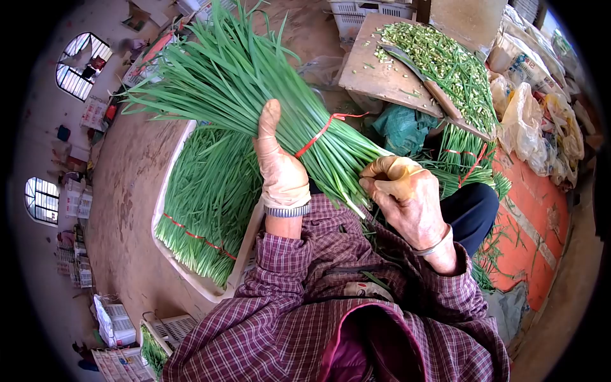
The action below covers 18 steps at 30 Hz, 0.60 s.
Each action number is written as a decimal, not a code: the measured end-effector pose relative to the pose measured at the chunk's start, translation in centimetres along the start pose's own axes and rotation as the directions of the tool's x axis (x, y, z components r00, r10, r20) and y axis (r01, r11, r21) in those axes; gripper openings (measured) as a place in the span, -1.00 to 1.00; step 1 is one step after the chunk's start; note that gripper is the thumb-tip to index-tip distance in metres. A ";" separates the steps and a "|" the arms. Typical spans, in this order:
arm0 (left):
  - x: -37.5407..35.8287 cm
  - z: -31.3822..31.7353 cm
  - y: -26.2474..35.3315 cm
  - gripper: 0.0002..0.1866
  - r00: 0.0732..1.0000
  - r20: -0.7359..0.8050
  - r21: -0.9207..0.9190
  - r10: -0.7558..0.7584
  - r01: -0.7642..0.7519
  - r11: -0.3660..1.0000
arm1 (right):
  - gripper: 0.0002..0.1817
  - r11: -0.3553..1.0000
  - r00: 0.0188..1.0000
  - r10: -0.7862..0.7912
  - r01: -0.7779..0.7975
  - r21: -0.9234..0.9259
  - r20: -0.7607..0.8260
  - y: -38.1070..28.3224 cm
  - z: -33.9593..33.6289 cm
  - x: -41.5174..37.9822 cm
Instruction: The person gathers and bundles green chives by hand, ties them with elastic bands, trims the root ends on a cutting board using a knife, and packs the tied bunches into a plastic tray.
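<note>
A large bunch of garlic chives [254,73] lies slantwise before me, its leafy tips to the upper left. A red tie [316,135] circles it nearer the pale stem ends, with one loose tail sticking out. My left hand [280,162], in a thin glove, is closed round the bunch from below, thumb up along its near side; the other fingers are hidden behind the leaves. At the pale stem ends, my right hand [407,197] is closed in a pinch, thumb and forefinger together on the stems. Its fingertips wear a yellowish covering.
To the left, a white crate [159,191] holds more tied chives [210,191]. A wooden board [363,70] at upper right carries chopped trimmings [445,60] and a knife [439,95]. Below it are tied bunches [461,156] and an orange sheet [534,216]. Plastic bags [525,118] lie at far right.
</note>
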<state>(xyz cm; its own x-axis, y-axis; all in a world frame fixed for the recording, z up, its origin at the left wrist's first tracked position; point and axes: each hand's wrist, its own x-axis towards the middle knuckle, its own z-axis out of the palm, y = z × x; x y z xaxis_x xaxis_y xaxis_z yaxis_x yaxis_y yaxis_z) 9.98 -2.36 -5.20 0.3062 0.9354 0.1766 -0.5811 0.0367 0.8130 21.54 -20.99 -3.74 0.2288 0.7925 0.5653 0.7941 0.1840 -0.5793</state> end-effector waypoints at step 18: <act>0.3 -0.6 -0.5 -0.52 0.995 -0.094 -0.135 -0.014 0.001 0.991 | -0.88 0.960 0.982 -0.061 0.009 -0.280 -0.179 0.3 3.6 0.6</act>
<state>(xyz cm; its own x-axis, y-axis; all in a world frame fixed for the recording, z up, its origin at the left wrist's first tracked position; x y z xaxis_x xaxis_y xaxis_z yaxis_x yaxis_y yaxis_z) 9.90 -1.87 -5.95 0.2420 0.9638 0.1120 -0.6771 0.0851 0.7310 19.91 -18.34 -5.73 0.2769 0.6627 0.6958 0.9221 0.0204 -0.3864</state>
